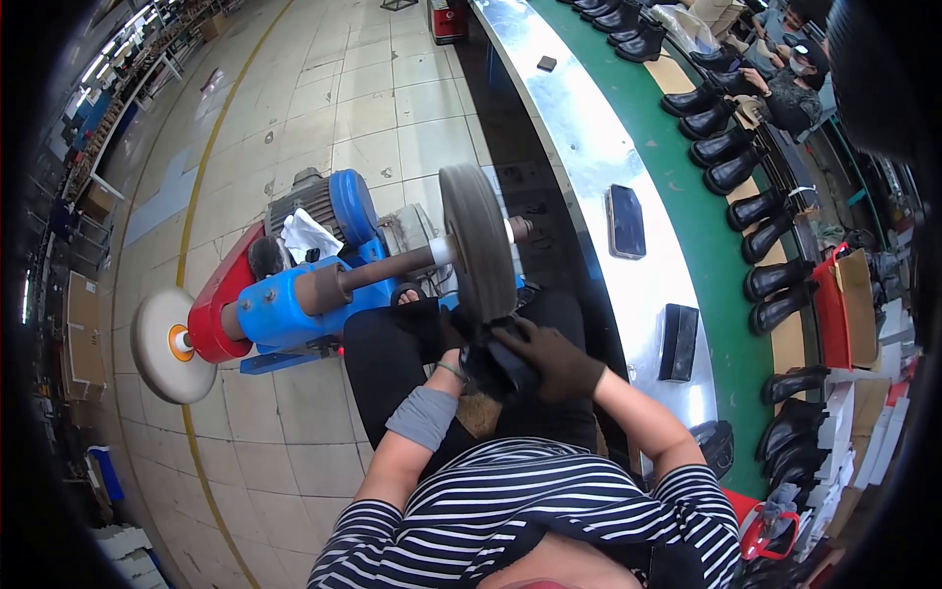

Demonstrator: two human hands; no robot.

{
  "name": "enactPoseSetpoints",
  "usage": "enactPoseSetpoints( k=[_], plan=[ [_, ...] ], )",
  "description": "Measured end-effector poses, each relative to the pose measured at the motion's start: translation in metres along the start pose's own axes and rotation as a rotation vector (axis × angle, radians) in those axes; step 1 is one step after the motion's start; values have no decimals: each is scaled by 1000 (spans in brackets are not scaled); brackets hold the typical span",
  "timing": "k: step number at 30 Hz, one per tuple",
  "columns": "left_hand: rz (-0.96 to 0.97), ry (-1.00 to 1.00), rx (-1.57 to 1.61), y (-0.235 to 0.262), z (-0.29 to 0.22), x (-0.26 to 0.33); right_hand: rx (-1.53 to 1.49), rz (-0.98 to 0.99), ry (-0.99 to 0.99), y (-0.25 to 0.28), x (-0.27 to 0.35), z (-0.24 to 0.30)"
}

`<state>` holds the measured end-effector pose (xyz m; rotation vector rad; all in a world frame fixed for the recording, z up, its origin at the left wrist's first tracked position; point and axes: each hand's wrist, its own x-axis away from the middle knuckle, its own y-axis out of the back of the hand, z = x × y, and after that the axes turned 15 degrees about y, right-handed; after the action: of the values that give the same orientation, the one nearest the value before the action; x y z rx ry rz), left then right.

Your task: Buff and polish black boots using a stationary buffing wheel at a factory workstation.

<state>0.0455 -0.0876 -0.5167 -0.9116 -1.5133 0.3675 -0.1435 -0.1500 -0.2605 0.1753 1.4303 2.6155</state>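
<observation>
A black boot (498, 369) is held above my lap, its upper end at the lower rim of a large grey-brown buffing wheel (476, 240). My right hand (561, 361), in a brown glove, is closed round the boot's right side. From the left, my left hand (453, 334) grips the boot; its dark glove blends into the black leather, and most of its fingers are hidden. The wheel sits on a brown shaft (388, 275) of a blue and red machine (275, 306). A pale wheel (169, 346) is fixed at the machine's other end.
A long metal bench (589, 128) runs along my right, bearing a phone (626, 222) and a black box (679, 342). Past it, black boots (721, 147) line a green surface (677, 187). A masked co-worker (793, 93) sits at far right. A white cloth (310, 236) lies by the motor.
</observation>
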Motion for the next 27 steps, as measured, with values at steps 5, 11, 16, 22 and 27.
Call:
enactPoseSetpoints(
  k=[5, 11, 16, 22, 27],
  plan=[
    [101, -222, 223, 52, -106, -60, -162, -89, 264, -24, -36, -23],
    [1250, 143, 300, -69, -21, 4, -134, -236, 89, -16, 29, -8],
    [247, -301, -523, -70, -2, 32, -115, -247, 80, 14, 57, 15],
    [123, -630, -1198, -66, 0, 82, -354, -282, 98, 48, 91, 5],
    [491, -204, -1160, -129, -29, 182, -1372, -786, -335, 3, 101, -33]
  ],
)
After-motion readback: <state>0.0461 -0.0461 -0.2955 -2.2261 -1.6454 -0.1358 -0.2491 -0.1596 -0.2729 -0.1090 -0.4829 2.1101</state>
